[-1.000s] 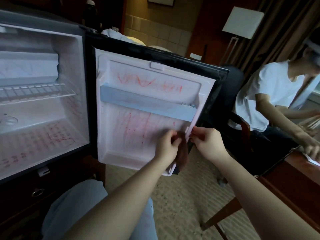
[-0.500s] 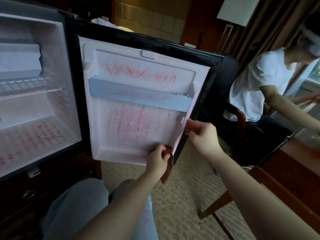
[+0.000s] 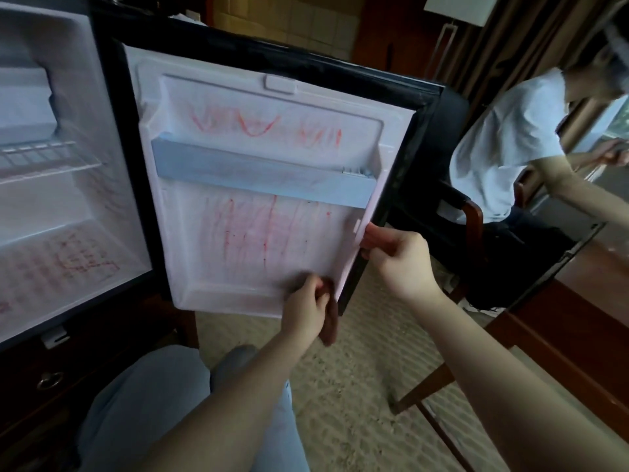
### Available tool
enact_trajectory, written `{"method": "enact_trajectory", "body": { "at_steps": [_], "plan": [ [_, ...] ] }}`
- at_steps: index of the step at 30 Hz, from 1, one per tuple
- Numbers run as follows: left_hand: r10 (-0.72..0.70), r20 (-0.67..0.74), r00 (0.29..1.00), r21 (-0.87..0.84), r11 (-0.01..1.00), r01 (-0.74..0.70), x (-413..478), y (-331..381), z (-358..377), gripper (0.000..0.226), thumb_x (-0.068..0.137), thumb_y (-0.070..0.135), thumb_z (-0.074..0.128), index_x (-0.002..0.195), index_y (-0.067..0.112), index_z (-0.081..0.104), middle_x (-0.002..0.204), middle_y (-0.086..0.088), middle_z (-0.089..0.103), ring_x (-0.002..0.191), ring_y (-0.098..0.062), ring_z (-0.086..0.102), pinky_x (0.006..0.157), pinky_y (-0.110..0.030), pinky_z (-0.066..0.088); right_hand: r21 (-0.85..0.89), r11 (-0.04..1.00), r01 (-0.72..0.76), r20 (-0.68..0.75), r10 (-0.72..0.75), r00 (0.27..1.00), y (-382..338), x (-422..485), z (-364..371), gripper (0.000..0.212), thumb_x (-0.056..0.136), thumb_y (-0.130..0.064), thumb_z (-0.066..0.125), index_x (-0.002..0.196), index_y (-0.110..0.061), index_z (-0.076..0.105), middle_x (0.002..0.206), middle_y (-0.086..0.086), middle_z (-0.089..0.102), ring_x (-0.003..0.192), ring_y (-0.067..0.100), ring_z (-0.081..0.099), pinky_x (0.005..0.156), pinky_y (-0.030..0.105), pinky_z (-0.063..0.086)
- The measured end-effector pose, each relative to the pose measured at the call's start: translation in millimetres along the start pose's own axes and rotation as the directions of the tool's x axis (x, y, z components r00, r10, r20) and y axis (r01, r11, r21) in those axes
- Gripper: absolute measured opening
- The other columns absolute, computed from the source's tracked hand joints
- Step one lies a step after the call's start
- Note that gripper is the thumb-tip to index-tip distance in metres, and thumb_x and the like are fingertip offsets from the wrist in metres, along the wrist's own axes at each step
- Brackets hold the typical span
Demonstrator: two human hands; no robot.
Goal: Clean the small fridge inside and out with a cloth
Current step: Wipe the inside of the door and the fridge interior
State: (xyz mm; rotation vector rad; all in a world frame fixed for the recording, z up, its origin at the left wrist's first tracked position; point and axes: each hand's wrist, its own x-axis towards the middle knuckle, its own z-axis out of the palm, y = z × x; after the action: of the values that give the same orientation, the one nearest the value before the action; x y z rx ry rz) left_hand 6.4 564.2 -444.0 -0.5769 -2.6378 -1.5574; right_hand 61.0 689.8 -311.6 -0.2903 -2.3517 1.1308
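Cloth (image 3: 329,323) at the lower free corner of the open fridge door (image 3: 238,277)

The left hand (image 3: 304,310) curled round the brown cloth against the door's red-streaked white liner. The right hand (image 3: 398,258) pinched the door's free edge just above. The small fridge (image 3: 68,199) stood open to the left, red marks on its floor; a seated person (image 3: 503,148) was beyond.

One fridge (image 3: 85,199), one cloth (image 3: 330,323), two hands (image 3: 304,310) (image 3: 403,264), one seated person (image 3: 503,148).
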Motion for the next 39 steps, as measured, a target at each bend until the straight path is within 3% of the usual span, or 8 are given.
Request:
{"method": "enact_trajectory", "body": {
  "at_steps": [5, 9, 15, 17, 21, 24, 27, 39],
  "plan": [
    [0.151, 0.054, 0.987, 0.292, 0.943, -0.16, -8.8, -22.2, 7.3, 0.015, 0.095, 0.024, 0.053, 0.105, 0.013, 0.057, 0.093, -0.007, 0.068, 0.088, -0.029, 0.063, 0.071, -0.035, 0.044, 0.11, 0.993, -0.045, 0.049, 0.04, 0.998, -0.2, 1.0, -4.4, 0.049, 0.079, 0.013, 0.047, 0.12, -0.005, 0.066, 0.109, 0.006, 0.071, 0.101, 0.012, 0.068, 0.091, 0.039, 0.055],
    [0.288, 0.151, 0.946, 0.541, 0.776, -0.323, -15.2, -19.7, 7.9, 0.028, 0.059, 0.015, 0.085, 0.07, 0.017, 0.06, 0.059, 0.005, 0.059, 0.055, -0.018, 0.06, 0.055, -0.028, 0.046, 0.137, 0.989, -0.05, 0.053, 0.043, 0.998, -0.9, 2.2, -5.8, 0.05, 0.079, 0.015, 0.045, 0.119, -0.004, 0.067, 0.107, 0.007, 0.072, 0.099, 0.013, 0.069, 0.089, 0.038, 0.056],
    [0.397, 0.202, 0.895, 0.686, 0.596, -0.419, 15.0, -34.8, -9.8, 0.015, 0.065, 0.02, 0.043, 0.063, 0.02, 0.057, 0.051, 0.002, 0.055, 0.049, -0.021, 0.058, 0.052, -0.03, 0.043, 0.215, 0.972, -0.094, 0.108, 0.072, 0.991, -3.4, 1.6, -7.6, 0.056, 0.078, 0.022, 0.039, 0.12, -0.004, 0.065, 0.109, 0.008, 0.071, 0.1, 0.013, 0.069, 0.081, 0.023, 0.055],
    [0.331, 0.18, 0.926, 0.684, 0.635, -0.36, 21.4, -39.8, -31.2, 0.003, 0.061, 0.017, 0.056, 0.062, 0.019, 0.058, 0.05, 0.0, 0.055, 0.047, -0.022, 0.058, 0.048, -0.029, 0.044, 0.22, 0.97, -0.106, 0.126, 0.08, 0.989, -3.6, 5.8, -7.6, 0.055, 0.078, 0.022, 0.04, 0.12, -0.003, 0.065, 0.11, 0.007, 0.071, 0.102, 0.014, 0.068, 0.084, 0.024, 0.055],
    [0.221, 0.174, 0.96, 0.616, 0.736, -0.281, 17.2, -41.4, -32.5, 0.032, 0.046, 0.013, 0.084, 0.067, 0.018, 0.06, 0.054, 0.0, 0.058, 0.054, -0.023, 0.059, 0.054, -0.029, 0.046, 0.188, 0.977, -0.101, 0.098, 0.084, 0.992, -0.7, 10.8, -4.2, 0.052, 0.079, 0.018, 0.042, 0.121, -0.002, 0.065, 0.111, 0.006, 0.071, 0.104, 0.015, 0.067, 0.09, 0.03, 0.054],
    [0.153, 0.22, 0.963, 0.414, 0.88, -0.234, 4.3, -20.0, -4.9, 0.012, 0.086, 0.024, 0.062, 0.094, 0.016, 0.059, 0.09, -0.004, 0.068, 0.09, -0.025, 0.06, 0.082, -0.032, 0.04, 0.174, 0.98, -0.102, 0.094, 0.087, 0.992, 0.4, 7.3, -4.8, 0.053, 0.079, 0.018, 0.043, 0.122, -0.004, 0.065, 0.113, 0.005, 0.07, 0.104, 0.012, 0.067, 0.092, 0.033, 0.054],
    [0.088, 0.086, 0.992, 0.303, 0.947, -0.11, -3.7, -10.6, 15.4, 0.014, 0.096, 0.026, 0.05, 0.1, 0.014, 0.054, 0.098, -0.005, 0.067, 0.098, -0.024, 0.058, 0.088, -0.031, 0.04, 0.144, 0.986, -0.085, 0.088, 0.073, 0.993, 2.7, 4.9, -3.8, 0.052, 0.08, 0.016, 0.047, 0.124, -0.006, 0.064, 0.116, 0.005, 0.069, 0.107, 0.012, 0.066, 0.094, 0.037, 0.053],
    [-0.105, 0.074, 0.992, -0.285, 0.951, 0.122, -7.4, -10.7, -2.2, 0.01, 0.082, 0.021, 0.072, 0.085, 0.018, 0.064, 0.08, 0.014, 0.066, 0.078, 0.003, 0.06, 0.066, -0.01, 0.041, 0.127, 0.986, -0.109, 0.035, 0.106, 0.994, 3.2, -0.2, 0.6, 0.048, 0.08, 0.014, 0.049, 0.123, -0.002, 0.063, 0.115, 0.008, 0.069, 0.106, 0.014, 0.067, 0.095, 0.042, 0.053]
  ]
}}
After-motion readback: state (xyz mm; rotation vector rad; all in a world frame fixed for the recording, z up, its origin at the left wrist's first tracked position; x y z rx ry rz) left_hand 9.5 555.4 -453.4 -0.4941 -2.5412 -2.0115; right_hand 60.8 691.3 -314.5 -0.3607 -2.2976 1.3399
